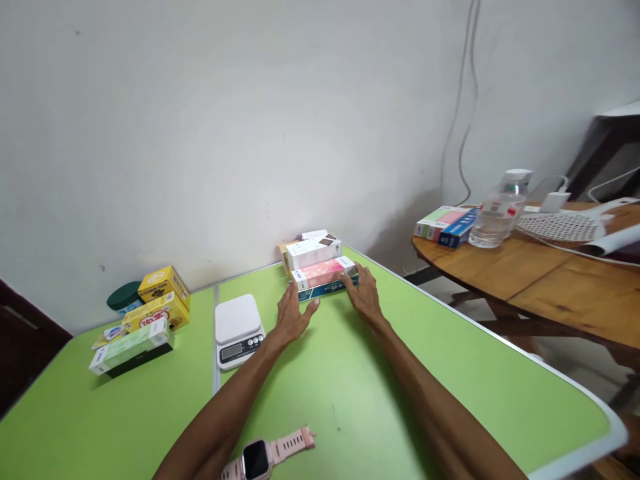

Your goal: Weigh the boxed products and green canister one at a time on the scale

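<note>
A long pink box lies on top of a dark blue box near the wall. At the left end of this stack is my left hand, its fingers stretched along the end and its thumb spread out in front. My right hand is at the opposite end, fingers extended, the thumb against the front near the corner. Neither hand is visibly wrapped round a box; fingertip contact is partly hidden. Just behind lies a white box, with a yellowish box partly hidden beside it.
A white kitchen scale stands left of my arms. Farther left are yellow boxes, a green-and-black box and a dark-lidded tub. A pink-strapped smartwatch lies in front. A wooden table at right holds a bottle.
</note>
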A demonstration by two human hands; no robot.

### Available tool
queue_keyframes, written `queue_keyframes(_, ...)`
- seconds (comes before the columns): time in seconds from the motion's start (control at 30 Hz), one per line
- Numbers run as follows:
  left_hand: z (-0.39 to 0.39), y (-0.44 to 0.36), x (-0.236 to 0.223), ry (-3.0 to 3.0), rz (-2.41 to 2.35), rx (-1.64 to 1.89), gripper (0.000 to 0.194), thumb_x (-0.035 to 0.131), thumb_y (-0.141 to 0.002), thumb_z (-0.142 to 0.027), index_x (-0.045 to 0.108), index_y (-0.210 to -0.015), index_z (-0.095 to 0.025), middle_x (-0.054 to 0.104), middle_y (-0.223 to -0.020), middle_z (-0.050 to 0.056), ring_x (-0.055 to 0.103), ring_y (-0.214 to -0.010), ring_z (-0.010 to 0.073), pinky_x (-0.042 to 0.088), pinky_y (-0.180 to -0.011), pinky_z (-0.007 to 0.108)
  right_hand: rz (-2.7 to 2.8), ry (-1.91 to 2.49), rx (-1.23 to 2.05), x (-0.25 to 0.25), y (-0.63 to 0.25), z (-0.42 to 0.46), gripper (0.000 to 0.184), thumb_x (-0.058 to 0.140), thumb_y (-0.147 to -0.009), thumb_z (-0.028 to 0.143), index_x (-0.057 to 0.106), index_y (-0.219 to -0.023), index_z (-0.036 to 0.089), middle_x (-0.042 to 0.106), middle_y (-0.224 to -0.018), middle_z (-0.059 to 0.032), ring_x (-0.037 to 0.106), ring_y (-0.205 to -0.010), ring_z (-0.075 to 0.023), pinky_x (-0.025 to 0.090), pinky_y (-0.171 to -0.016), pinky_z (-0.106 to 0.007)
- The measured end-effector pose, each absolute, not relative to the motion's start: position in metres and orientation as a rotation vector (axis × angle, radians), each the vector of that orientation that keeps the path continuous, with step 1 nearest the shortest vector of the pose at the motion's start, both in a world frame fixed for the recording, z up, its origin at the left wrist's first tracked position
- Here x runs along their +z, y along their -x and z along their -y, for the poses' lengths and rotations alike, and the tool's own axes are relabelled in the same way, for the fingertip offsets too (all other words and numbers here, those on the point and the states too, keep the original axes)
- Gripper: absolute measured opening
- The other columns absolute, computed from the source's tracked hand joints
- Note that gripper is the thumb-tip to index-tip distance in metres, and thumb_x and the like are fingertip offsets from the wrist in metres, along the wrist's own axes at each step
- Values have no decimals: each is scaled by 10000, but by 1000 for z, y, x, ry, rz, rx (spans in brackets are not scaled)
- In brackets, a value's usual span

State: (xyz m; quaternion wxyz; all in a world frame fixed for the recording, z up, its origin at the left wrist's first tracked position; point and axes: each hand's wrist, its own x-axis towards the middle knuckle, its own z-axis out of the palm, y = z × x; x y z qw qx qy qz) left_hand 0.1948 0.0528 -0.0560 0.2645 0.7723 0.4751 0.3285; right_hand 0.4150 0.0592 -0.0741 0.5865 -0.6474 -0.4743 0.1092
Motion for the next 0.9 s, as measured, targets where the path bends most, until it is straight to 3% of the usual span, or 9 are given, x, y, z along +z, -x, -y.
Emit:
queue_keyframes(0.17,-57,-204,-58,-2138,-1299,825,982,503,-931,-699,196,-1673,-134,275,-1734,217,224,-1631,356,176,-1318,543,1072,1533,229,-87,-419,-75,1176,338,-788,940,468,-1517,27,456,-1603,-284,249,-1577,-453,204,-1269,-635)
queue_keyframes(0.33,-52,-208,-46,-2118,-1307,755,991,528,-932,-665,153,-1684,-139,237,-1748,209,171,-1643,367,150,-1324,551,1080,1585,230,-83,-422,-70,1150,381,-781,908,428,-1538,44,440,-1607,-286,296,-1550,-470,207,-1261,-652)
queue_keyframes(0.47,-18,-182,-31,-2126,-1193,790,1012,537,-939,-684,154,-1688,-120,192,-1759,203,164,-1646,360,157,-1334,556,1088,1643,144,-76,-409,-43,1163,381,-822,859,359,-1564,-37,428,-1583,-342,355,-1502,-503,282,-1218,-668)
queue_keyframes(0.6,31,-114,-32,-2184,-1111,892,941,532,-969,-666,184,-1689,-170,227,-1761,153,208,-1640,314,206,-1342,520,1269,1526,-31,-58,-370,-13,987,366,-912,796,493,-1494,10,562,-1459,-320,481,-1407,-482,337,-1186,-675)
queue_keyframes(0.73,57,-20,-50,-2102,-1456,1297,824,547,-992,-573,232,-1668,-224,335,-1715,150,302,-1603,298,235,-1334,528,1491,1301,-10,-24,-299,-1,740,424,-965,718,610,-1396,146,673,-1334,-238,605,-1283,-425,452,-1106,-648)
queue_keyframes(0.9,51,104,-61,-1560,-2057,1813,868,539,-977,-561,221,-1643,-104,189,-1733,237,167,-1634,364,132,-1344,573,1757,1020,292,5,-160,4,601,420,-1003,639,687,-1235,152,736,-1244,-203,691,-1153,-346,555,-1025,-542)
